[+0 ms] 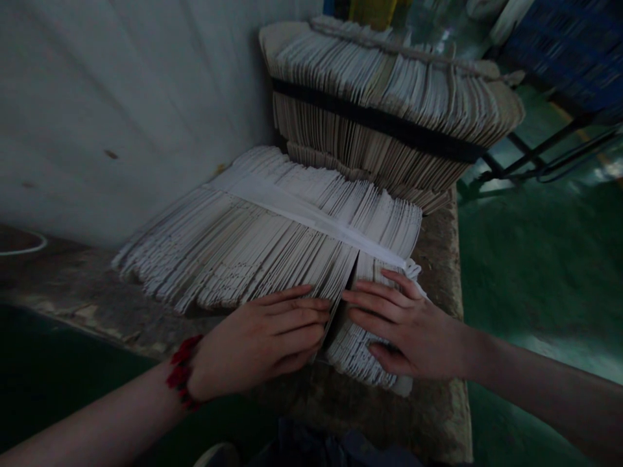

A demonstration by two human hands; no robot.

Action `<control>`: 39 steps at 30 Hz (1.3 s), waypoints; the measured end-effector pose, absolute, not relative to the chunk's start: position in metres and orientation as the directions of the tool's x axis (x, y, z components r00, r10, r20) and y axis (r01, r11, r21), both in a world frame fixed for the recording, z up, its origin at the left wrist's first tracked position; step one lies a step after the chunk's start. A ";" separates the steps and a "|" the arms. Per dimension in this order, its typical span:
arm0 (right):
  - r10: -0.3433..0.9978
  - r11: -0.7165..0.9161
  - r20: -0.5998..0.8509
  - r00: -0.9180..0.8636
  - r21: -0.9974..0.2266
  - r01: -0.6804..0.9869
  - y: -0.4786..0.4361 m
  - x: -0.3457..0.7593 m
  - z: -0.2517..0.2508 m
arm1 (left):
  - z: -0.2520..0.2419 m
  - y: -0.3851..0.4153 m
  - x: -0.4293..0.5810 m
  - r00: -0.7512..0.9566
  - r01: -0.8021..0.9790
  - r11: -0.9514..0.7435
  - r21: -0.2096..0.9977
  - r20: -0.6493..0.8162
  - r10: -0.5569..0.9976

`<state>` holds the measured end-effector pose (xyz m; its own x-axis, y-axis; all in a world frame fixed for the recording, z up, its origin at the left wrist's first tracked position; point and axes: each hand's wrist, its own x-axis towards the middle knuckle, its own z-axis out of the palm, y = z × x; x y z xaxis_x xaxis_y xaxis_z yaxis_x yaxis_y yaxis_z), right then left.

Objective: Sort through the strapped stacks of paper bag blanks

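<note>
A long row of thin pale sheets, cardboard or paper [272,240], stands on edge with a white strap [311,217] across its top. The strap ends in a knot [413,267] at the right. My left hand [272,334], with a red bracelet [183,373] at the wrist, lies on the near edge of the sheets, fingers stretched out to the right. My right hand [403,318] rests on the right end of the row, fingers spread. Between the fingertips of both hands a dark gap parts the sheets. The left thumb is mostly hidden.
Behind stands a second bundle of sheets [389,78] with a black band [374,120] around it. Everything rests on a worn board [440,279]. A pale wall [121,117] rises at the left. Green floor [540,259], a dark metal frame [530,152] and blue crates [569,55] lie right.
</note>
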<state>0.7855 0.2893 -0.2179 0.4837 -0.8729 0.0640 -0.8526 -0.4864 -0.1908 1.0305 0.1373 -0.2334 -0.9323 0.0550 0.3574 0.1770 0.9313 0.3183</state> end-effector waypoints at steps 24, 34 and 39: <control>-0.844 -0.532 0.066 0.533 -0.242 -0.812 0.287 0.788 -0.216 | -0.239 0.134 1.033 -0.913 0.193 0.940 0.282 0.403 0.067; -0.851 -0.509 0.093 0.517 -0.387 -0.769 0.275 0.791 -0.215 | -0.242 0.132 1.036 -0.904 0.219 0.937 0.271 0.417 0.090; -0.854 -0.495 0.046 0.518 -0.377 -0.783 0.277 0.789 -0.216 | -0.242 0.132 1.037 -0.904 0.217 0.940 0.262 0.417 0.092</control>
